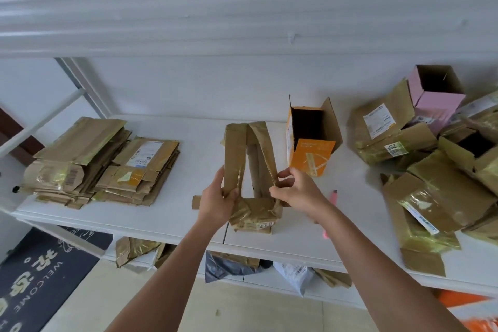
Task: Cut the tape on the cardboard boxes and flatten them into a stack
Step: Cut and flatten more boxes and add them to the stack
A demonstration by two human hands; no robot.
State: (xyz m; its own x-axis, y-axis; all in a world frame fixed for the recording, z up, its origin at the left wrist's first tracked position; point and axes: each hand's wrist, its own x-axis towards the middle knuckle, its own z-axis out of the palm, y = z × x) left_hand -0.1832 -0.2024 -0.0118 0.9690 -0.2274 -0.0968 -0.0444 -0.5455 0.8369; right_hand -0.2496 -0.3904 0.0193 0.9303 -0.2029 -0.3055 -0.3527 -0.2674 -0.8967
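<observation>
A brown box stood on the white shelf, partly collapsed, its long flaps up. The left hand gripped the box's left flap near its base, fingers curled round the edge, the thumb behind it out of sight. The right hand pinched the right flap, fingertips hidden in part by the card. Left of the box lay the stack of flattened boxes; right of it and a little further back stood an open orange box, and further right a pile of unflattened boxes, cut off by the frame's edge, with a pink box on top. Just right of the box a pink cutter showed, mostly hidden behind the right forearm. Below the shelf, bags and scraps were hard to make out.
</observation>
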